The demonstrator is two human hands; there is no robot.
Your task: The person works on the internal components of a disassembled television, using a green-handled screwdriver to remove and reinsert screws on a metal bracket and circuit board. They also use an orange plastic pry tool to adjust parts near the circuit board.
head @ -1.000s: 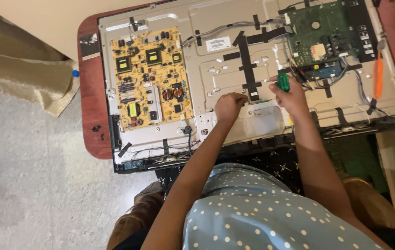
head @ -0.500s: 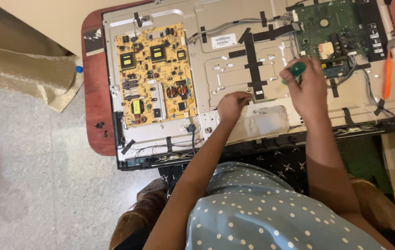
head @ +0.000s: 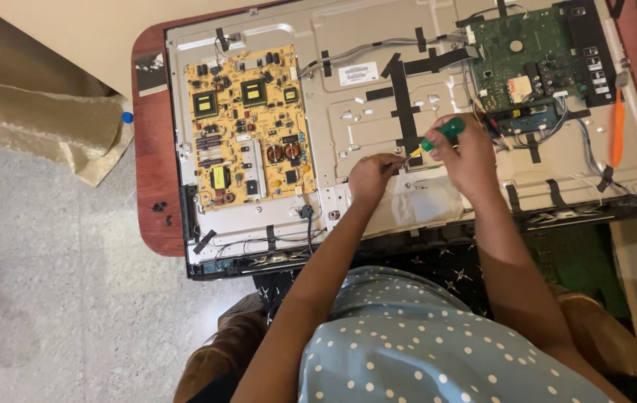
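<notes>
Right hand [head: 468,153] grasping green-handled screwdriver [head: 438,134], left hand [head: 371,175] pinching near its tip; yellow power board [head: 247,127] left of black tape strip [head: 402,97], green mainboard [head: 531,63] right, orange pry tool [head: 617,127] beyond.

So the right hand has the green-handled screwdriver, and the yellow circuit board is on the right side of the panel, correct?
Not quite. The right hand does hold the green-handled screwdriver, but the yellow circuit board is on the left side of the panel; the green board is the one on the right. The head view shows it.
</notes>
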